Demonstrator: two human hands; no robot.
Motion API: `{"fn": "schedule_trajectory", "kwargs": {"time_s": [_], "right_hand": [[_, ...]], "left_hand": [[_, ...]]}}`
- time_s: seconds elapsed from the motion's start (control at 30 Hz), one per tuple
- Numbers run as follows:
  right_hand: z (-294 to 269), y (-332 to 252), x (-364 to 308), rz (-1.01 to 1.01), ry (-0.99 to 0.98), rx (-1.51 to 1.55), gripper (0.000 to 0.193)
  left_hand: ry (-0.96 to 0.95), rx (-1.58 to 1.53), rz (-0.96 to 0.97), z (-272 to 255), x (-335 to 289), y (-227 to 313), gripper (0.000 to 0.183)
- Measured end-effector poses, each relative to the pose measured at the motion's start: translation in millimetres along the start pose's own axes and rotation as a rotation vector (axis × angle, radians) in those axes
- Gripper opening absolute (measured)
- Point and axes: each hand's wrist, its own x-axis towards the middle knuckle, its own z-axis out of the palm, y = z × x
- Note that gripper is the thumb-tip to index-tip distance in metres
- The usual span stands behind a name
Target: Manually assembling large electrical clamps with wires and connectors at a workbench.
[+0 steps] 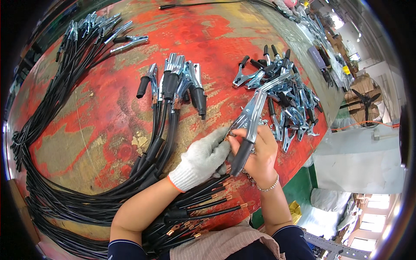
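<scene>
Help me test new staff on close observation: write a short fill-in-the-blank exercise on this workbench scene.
1. The person's left hand wears a white knitted ____.
2. The silver metal clamp at the bare right hand has a tubular grip coloured ____.
3. Of the worn red tabletop's left and right sides, the loose heap of silver clamps with black grips lies on the ____ one.

Missing words: glove; black; right.

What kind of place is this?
Probably a factory workshop: a worn red workbench carries a heap of metal clamps and long bundles of black cables, and a large fan shows at the right.
</scene>
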Motion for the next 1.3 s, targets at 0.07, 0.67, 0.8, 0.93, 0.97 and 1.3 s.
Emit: {"fn": "schedule_trajectory", "kwargs": {"time_s": [0.07, 0.67, 0.8, 0.93, 0.97, 1.3], "right_hand": [[0, 2, 1, -0.016, 0.011, -0.004, 0.027], [-1, 2, 6, -0.038, -0.004, 0.01, 0.021], [-2, 3, 9, -0.048, -0.02, 0.019, 0.021], [-3, 4, 9, -0.057, -0.026, -0.001, 0.021], [-3, 4, 9, -0.055, -0.024, -0.006, 0.02], [-3, 4, 9, -0.06, 0.002, 0.028, 0.02]], "left_hand": [[0.005, 0.04, -0.001, 1, -2, 5, 0.046], [0.002, 0.006, 0.014, 1, -2, 0, 0.043], [0.007, 0.034, 0.038, 1, 0, -2, 0.043], [0.01, 0.018, 0.015, 2, 0, -2, 0.042], [0.013, 0.015, 0.015, 2, 0, -1, 0.042], [0.017, 0.04, 0.047, 1, 0, -1, 0.043]]}}
